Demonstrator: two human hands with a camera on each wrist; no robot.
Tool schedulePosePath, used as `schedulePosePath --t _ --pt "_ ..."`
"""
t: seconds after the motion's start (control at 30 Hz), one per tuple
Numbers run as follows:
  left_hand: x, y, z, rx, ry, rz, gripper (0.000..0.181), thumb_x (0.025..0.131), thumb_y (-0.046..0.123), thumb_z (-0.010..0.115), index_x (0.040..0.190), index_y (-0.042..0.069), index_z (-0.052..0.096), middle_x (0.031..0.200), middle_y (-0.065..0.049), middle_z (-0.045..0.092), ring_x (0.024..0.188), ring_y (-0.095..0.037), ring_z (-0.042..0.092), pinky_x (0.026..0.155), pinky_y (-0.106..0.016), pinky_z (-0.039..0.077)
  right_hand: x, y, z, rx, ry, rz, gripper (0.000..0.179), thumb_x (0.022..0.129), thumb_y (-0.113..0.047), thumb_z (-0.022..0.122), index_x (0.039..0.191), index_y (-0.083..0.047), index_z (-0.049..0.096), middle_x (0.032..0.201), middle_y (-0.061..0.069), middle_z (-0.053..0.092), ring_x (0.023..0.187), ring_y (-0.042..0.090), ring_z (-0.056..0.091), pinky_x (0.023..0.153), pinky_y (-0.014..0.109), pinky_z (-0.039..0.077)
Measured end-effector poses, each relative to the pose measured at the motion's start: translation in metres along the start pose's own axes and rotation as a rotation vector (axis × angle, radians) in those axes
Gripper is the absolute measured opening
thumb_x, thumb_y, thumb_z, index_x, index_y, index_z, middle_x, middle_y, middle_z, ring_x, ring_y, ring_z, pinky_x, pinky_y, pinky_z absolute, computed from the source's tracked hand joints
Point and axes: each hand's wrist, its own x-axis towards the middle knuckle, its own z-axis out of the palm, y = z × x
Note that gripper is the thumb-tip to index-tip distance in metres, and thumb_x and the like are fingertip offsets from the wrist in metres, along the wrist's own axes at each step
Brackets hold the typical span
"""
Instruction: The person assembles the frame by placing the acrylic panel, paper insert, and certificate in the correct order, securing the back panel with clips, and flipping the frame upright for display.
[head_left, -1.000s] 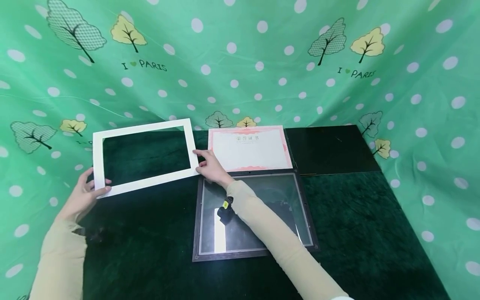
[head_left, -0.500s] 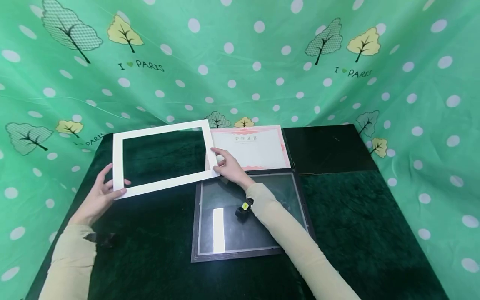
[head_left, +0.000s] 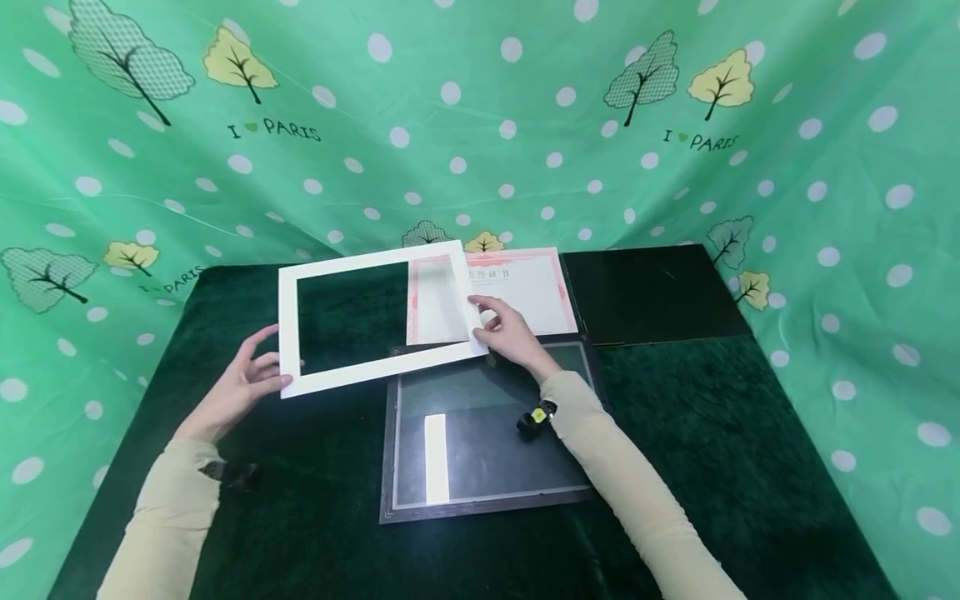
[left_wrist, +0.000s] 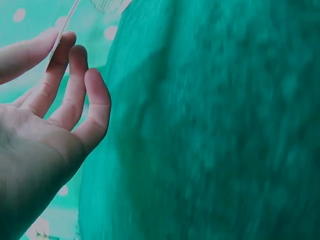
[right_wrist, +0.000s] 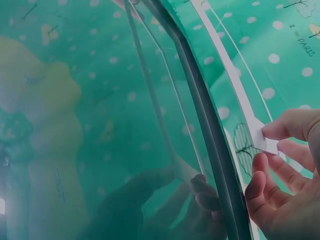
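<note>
A white rectangular picture mat (head_left: 375, 367) with a cut-out middle is held up, tilted, by both hands. My left hand (head_left: 238, 385) pinches its lower left corner; in the left wrist view the thumb and forefinger grip its thin edge (left_wrist: 62, 37) while the other fingers curve loosely. At the right end, my right hand (head_left: 513, 332) pinches the mat's side near the lower corner. Below it lies a dark picture frame (head_left: 387, 467) with a glass pane (head_left: 495, 450) that mirrors the hand in the right wrist view. The mat overlaps a pink-bordered certificate (head_left: 525, 304).
Right of the certificate lies a flat black board (head_left: 645, 296). Dark green velvety cloth (head_left: 697, 450) covers the table, and a green polka-dot curtain (head_left: 510, 158) rises behind it and along the sides. A small black camera (head_left: 534, 422) sits on the right wrist.
Both hands have carried the white mat rightward, from left of the frame to partly over the frame's upper edge and the certificate. The frame and board stay in place.
</note>
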Motion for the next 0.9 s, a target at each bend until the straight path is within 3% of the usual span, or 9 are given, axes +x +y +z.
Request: schedulePosePath --t 0.17,0.33,0.43,0.67,0.9 --pt "0.008 0.005 0.015 0.058 -0.022 -0.006 0.081 0.095 0.009 0.062 0.154 0.024 0.008 0.123 -0.008 0.06 0.105 -0.007 0.061 0.082 -0.02 0.045 -0.015 0.005 -0.017 -0.045 0.017 -0.001 0.055 0.088 -0.003 0.065 0.14 -0.009 0.051 0.121 0.014 0.053 0.079 0.021 0.054 0.064 0.027 0.046" --pt "0.012 0.008 0.029 0.065 -0.045 -0.027 0.08 0.095 0.013 0.063 0.153 0.023 0.01 0.129 -0.021 0.055 0.107 -0.009 0.061 0.085 -0.022 0.045 -0.03 0.008 -0.032 -0.066 0.037 0.0 0.052 0.088 -0.003 0.064 0.138 -0.007 0.052 0.118 0.016 0.054 0.073 0.022 0.053 0.06 0.027 0.043" --pt "0.014 0.009 0.038 0.056 -0.053 -0.037 0.08 0.094 0.014 0.065 0.153 0.021 0.012 0.128 -0.024 0.055 0.107 -0.011 0.061 0.086 -0.023 0.046 -0.04 0.011 -0.04 -0.083 0.052 0.005 0.05 0.089 -0.004 0.064 0.137 -0.006 0.053 0.116 0.016 0.055 0.072 0.022 0.054 0.059 0.028 0.044" --pt "0.019 0.016 0.063 0.057 -0.083 -0.045 0.083 0.092 0.013 0.067 0.154 0.019 0.012 0.124 -0.019 0.057 0.108 -0.015 0.06 0.087 -0.027 0.045 -0.064 0.023 -0.061 -0.154 0.062 0.005 0.051 0.088 -0.003 0.065 0.137 -0.006 0.052 0.112 0.016 0.057 0.072 0.021 0.056 0.06 0.03 0.046" --pt "0.023 0.019 0.087 0.044 -0.157 -0.001 0.082 0.091 0.006 0.066 0.153 0.018 0.014 0.118 -0.022 0.058 0.102 -0.025 0.063 0.086 -0.027 0.049 -0.094 0.031 -0.081 -0.244 0.063 -0.016 0.055 0.087 -0.002 0.066 0.139 -0.004 0.049 0.11 0.017 0.055 0.069 0.018 0.053 0.061 0.029 0.046"
